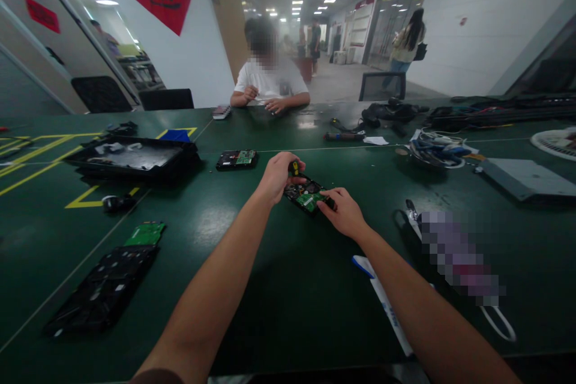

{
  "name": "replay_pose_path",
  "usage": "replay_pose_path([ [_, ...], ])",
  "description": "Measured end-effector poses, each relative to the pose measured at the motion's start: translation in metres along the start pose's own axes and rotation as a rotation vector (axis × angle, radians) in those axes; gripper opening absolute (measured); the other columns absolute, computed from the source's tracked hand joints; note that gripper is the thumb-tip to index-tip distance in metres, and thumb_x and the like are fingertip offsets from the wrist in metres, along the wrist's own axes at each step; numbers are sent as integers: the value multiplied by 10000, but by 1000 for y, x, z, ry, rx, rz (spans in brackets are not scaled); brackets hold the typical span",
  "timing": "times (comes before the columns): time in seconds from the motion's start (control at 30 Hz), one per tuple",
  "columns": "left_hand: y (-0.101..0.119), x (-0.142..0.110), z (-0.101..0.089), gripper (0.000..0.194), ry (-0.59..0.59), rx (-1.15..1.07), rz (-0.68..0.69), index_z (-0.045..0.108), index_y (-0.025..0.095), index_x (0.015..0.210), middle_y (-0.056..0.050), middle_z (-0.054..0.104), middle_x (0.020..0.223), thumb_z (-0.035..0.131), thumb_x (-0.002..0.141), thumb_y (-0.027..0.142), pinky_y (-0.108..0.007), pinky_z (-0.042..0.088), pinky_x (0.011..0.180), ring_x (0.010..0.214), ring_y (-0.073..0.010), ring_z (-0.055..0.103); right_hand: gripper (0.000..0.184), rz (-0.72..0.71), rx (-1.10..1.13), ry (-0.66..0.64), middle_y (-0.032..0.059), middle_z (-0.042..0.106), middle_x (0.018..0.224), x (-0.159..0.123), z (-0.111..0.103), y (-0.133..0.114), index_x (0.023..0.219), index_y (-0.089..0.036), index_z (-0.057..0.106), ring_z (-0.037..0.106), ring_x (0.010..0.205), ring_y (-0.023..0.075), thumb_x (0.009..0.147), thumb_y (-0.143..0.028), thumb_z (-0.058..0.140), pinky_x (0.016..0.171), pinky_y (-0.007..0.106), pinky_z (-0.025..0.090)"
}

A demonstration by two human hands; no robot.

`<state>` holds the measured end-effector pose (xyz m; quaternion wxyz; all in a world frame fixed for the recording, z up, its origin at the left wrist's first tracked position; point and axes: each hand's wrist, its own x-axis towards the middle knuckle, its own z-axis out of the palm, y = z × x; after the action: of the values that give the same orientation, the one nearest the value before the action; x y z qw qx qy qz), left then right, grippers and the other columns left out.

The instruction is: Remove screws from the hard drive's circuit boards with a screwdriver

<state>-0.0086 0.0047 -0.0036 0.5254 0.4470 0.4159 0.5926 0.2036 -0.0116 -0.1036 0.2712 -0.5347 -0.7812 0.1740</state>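
In front of me on the table lies a small black electronic unit (309, 197) with a green circuit board showing on top. My left hand (279, 177) is at its far left side, fingers closed around a screwdriver (294, 169) with a yellow and black handle. The tool's tip is hidden from me. At the unit's right edge, my right hand (342, 211) grips it between thumb and fingers. A similar black unit with a green board (237, 159) lies farther off to the left.
A long black casing with a green board (108, 282) lies near left, a black tray (130, 156) behind it. A blue-and-white strip (382, 294) lies under my right forearm. Coiled cables (436, 150) and a grey metal box (526, 179) are at right. Across the table sits a person (272, 81).
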Motion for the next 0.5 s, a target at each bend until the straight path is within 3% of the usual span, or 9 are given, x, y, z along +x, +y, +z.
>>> replay_pose_path([
  [0.13, 2, 0, -2, 240, 54, 143, 70, 680, 144, 758, -82, 591, 836, 565, 781, 354, -243, 524, 509, 787, -188, 577, 422, 19, 4, -7, 86, 521, 1298, 0, -1, -1, 1294, -306, 633, 596, 897, 185, 949, -539, 559, 706, 322, 476],
  [0.37, 2, -2, 2, 242, -35, -65, -86, 615, 155, 913, -89, 654, 807, 620, 770, 350, -292, 554, 547, 780, -219, 648, 424, 25, -6, -3, 88, 526, 1296, -1, -1, -3, 1295, -302, 632, 596, 903, 192, 947, -535, 563, 702, 326, 472],
  [0.5, 1, -1, 1, 202, 8, -12, -21, 642, 153, 839, -97, 655, 852, 600, 770, 337, -295, 563, 572, 816, -217, 642, 415, 11, -7, 5, 84, 523, 1296, -1, 0, -2, 1292, -305, 632, 595, 912, 191, 951, -529, 558, 736, 336, 477],
])
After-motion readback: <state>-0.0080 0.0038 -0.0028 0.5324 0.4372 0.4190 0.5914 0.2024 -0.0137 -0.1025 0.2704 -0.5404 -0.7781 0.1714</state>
